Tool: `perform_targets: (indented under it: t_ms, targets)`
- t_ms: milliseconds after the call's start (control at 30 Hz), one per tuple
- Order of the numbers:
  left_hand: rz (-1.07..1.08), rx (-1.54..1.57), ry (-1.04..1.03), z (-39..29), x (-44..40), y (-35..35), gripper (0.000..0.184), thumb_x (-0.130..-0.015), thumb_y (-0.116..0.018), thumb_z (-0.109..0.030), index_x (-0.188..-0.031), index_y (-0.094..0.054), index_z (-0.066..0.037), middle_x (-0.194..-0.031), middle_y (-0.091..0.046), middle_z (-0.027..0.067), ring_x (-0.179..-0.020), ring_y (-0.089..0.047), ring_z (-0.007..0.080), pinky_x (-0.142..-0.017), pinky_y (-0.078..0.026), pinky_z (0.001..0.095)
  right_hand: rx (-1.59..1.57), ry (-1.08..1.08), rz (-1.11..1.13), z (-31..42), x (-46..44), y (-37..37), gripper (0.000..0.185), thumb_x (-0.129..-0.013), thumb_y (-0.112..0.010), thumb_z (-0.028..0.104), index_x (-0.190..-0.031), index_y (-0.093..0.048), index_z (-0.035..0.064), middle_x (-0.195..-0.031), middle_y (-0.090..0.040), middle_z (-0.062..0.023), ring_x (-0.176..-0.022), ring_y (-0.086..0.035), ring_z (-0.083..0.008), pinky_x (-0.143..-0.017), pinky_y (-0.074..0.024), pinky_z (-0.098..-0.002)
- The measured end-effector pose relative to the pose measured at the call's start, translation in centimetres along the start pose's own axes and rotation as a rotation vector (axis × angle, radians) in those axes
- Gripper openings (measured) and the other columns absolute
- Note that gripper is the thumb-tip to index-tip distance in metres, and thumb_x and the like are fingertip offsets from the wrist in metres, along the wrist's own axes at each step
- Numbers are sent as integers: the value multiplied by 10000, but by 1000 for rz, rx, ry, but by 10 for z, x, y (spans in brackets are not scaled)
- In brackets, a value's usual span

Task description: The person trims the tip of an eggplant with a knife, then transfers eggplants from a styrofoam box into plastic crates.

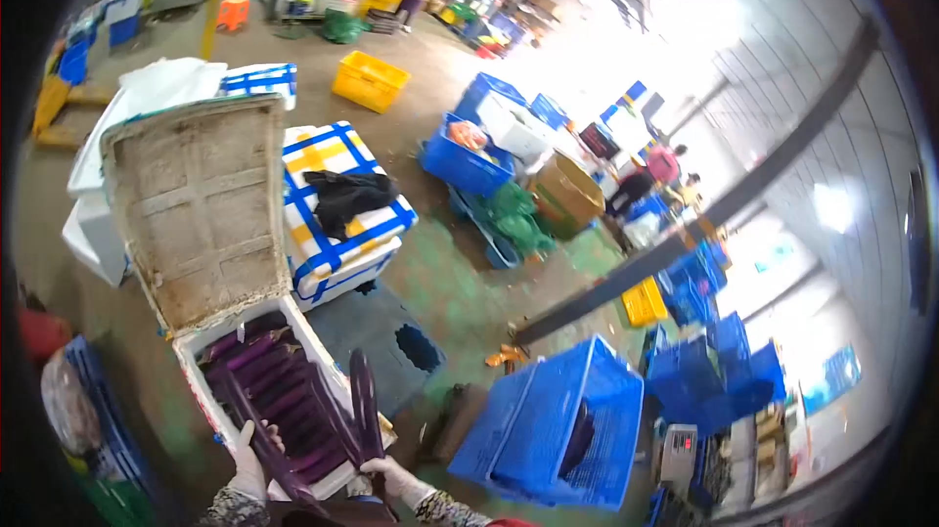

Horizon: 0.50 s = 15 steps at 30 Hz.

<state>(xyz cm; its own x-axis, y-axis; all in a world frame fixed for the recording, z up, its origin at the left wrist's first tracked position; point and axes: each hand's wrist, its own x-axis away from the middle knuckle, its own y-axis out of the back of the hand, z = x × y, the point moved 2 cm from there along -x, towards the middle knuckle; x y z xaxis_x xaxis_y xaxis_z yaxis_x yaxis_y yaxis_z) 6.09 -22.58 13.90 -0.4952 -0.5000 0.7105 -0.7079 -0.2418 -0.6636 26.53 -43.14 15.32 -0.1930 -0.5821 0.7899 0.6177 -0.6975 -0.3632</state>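
Crate (464, 165), blue, markings too small to read; eggplants (284, 404), long, glossy, dark purple, rowed in open white foam box (315, 341); gloved left hand (256, 441) closed round one, gloved right hand (387, 475) round ends of two

The lower end of the eggplant (256, 439) in the left hand (252, 451) runs out at the bottom edge, and the eggplant covers part of that hand. The right hand (387, 474) hides the gripped ends of its eggplants (364, 400). Both sleeves (442, 508) are cut off below. Whatever lies under the box's top eggplants (284, 400) is out of sight. A crate (509, 415) wall partly hides dark contents (579, 441). Distant people (665, 165) blur, and the scale's display (680, 435) is too small to read.
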Motion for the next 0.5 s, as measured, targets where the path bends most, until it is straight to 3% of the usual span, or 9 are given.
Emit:
perform_targets:
  t_ms: [67,100,133,167,200,267,300,367,500]
  targets:
    - [4,32,44,12,1,-39,369,-910,-608,-411,-1046,-604,-67,-945,-679,131,-821,-642,272,-722,-537,406,17,154,174,31,16,-14,152,-770,-669,168,-859,-658,45,-674,-593,-20,-625,-561,-102,-587,-419,-261]
    - [131,75,67,20,-4,-53,416,-917,-590,-414,-1104,-593,-42,-1042,-671,153,-907,-648,296,-770,-541,419,-32,76,205,35,31,-14,148,-780,-654,145,-876,-661,33,-683,-598,-28,-631,-554,-100,-590,-413,-254]
    - [217,21,71,24,1,-75,448,-922,-572,-426,-1143,-579,-37,-1114,-646,168,-972,-634,308,-813,-532,430,-26,218,353,38,32,-16,144,-788,-648,130,-876,-666,18,-715,-627,-46,-648,-573,-120,-612,-435,-261]
    - [305,-10,55,30,8,-93,480,-927,-555,-438,-1182,-564,-31,-1187,-621,182,-1036,-619,320,-856,-524,440,-85,197,157,40,56,-31,142,-782,-654,127,-857,-661,7,-742,-650,-65,-652,-590,-146,-637,-463,-274]
    - [509,-83,69,35,-4,-88,574,-921,-525,-495,-1259,-519,-31,-1326,-540,189,-1186,-543,351,-990,-455,478,-84,233,246,31,56,-31,149,-777,-660,130,-856,-661,4,-746,-654,-70,-658,-599,-150,-645,-474,-282]
    - [745,-139,199,38,-29,-76,661,-909,-516,-526,-1356,-459,-42,-1418,-465,172,-1307,-439,341,-1097,-346,480,-73,265,305,13,57,-36,151,-757,-670,121,-851,-643,6,-719,-646,-71,-640,-610,-160,-615,-487,-298]
    - [784,-149,196,48,33,-140,730,-891,-526,-556,-1430,-404,-80,-1439,-453,136,-1307,-435,314,-1108,-329,452,-96,279,238,14,65,-45,150,-753,-673,119,-843,-629,7,-698,-634,-77,-621,-607,-168,-595,-488,-300]
    - [758,-133,217,55,27,-135,745,-887,-526,-566,-1446,-389,-94,-1442,-450,127,-1306,-433,308,-1109,-328,444,-117,247,59,12,81,-55,169,-747,-669,104,-863,-585,13,-648,-595,-81,-550,-570,-178,-539,-471,-299]
    - [689,-163,300,59,18,-113,763,-865,-531,-611,-1438,-417,-119,-1419,-478,109,-1283,-452,317,-1116,-329,453,-118,211,221,3,83,-56,251,-733,-673,110,-942,-574,12,-682,-566,-43,-581,-543,-149,-542,-439,-285]
